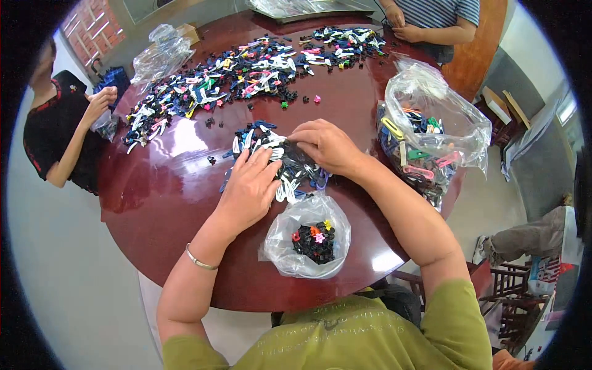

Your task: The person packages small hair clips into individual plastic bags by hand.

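Touching hair-clip pile (pixel 295 171) | left hand (pixel 250 187): outstretched, empty-looking | right hand (pixel 327 147): curled, hold unclear

The glossy dark-red round table (pixel 154 209) lay bare from the left hand (pixel 248 185) out to its left rim, giving an open path. Beyond the right hand (pixel 327 147), a bare strip ran up to the bulging clear plastic bag of coloured clips (pixel 456 102), which blocked the right edge. A long heap of black, white and coloured hair clips (pixel 259 71) barred the far side; an open clear plastic bag of small black clips (pixel 282 246) obstructed the near side
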Tool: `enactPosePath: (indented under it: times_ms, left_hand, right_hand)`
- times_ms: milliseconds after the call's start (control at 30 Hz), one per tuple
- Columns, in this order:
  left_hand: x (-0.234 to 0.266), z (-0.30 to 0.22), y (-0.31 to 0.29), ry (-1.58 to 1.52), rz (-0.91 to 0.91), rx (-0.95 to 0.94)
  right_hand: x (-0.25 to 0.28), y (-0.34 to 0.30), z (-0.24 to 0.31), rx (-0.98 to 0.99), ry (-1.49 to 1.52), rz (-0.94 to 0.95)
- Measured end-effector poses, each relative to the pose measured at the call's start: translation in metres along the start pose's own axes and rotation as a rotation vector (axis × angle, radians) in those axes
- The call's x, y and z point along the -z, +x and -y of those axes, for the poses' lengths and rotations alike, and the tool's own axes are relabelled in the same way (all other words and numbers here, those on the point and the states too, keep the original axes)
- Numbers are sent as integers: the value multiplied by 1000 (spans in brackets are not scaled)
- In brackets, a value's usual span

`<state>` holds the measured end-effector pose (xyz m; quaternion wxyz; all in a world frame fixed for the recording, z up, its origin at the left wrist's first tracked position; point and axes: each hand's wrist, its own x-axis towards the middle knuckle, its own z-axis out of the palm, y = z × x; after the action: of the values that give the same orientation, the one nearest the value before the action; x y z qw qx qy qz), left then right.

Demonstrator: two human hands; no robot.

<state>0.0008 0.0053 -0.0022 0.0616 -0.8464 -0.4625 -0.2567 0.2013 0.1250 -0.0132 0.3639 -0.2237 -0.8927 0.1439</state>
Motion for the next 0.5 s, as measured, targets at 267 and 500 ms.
enactPosePath:
  times_ms: [267,500]
  left_hand:
    - [7,-4,0,48,29,31]
    - [4,-11,13,168,167,-13]
  right_hand:
    - [9,-4,2,-220,190,69]
    - [19,-3,4,-231,265,157]
